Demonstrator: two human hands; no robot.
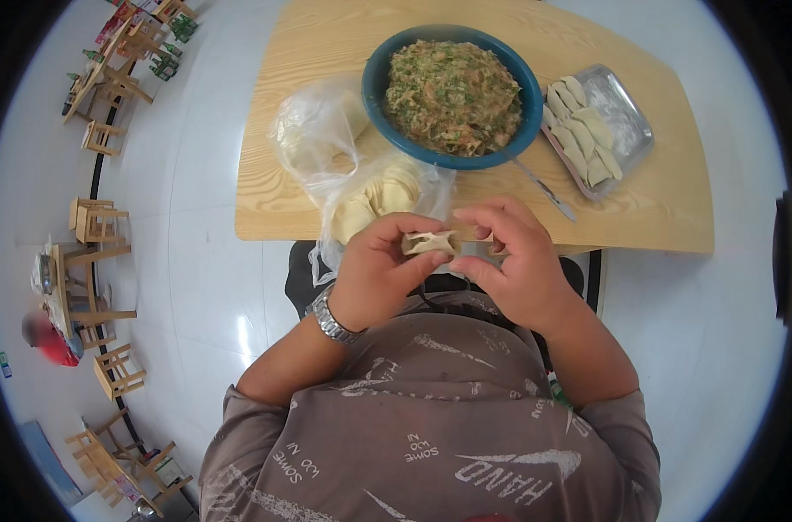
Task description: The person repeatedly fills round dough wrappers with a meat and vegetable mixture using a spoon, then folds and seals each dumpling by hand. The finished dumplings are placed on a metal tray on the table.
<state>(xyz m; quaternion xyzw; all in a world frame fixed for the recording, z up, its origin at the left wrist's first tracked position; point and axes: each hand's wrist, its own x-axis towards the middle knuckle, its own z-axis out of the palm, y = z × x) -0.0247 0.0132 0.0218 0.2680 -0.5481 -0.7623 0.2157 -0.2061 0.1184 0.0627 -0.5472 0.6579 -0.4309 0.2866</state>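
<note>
My left hand (386, 267), with a metal watch on its wrist, holds a partly closed dumpling (431, 243) between thumb and fingers. Just right of it is my right hand (510, 258), its thumb and fingers apart, with nothing seen between them. Beyond the hands stands a blue bowl (373, 111) heaped with chopped filling (454, 94). Stacked round dough wrappers (379, 199) lie in a clear plastic bag (304, 176) left of the bowl. Folded dumplings (582, 134) lie in rows on the left part of a metal tray (637, 111) at the right.
A metal utensil (542, 186) leans out over the bowl's near rim, above the wooden table (670, 215). The table's near edge runs just past my hands. Far left, across the floor, are wooden stools (118, 372), tables, green bottles (164, 67) and a person in red (60, 339).
</note>
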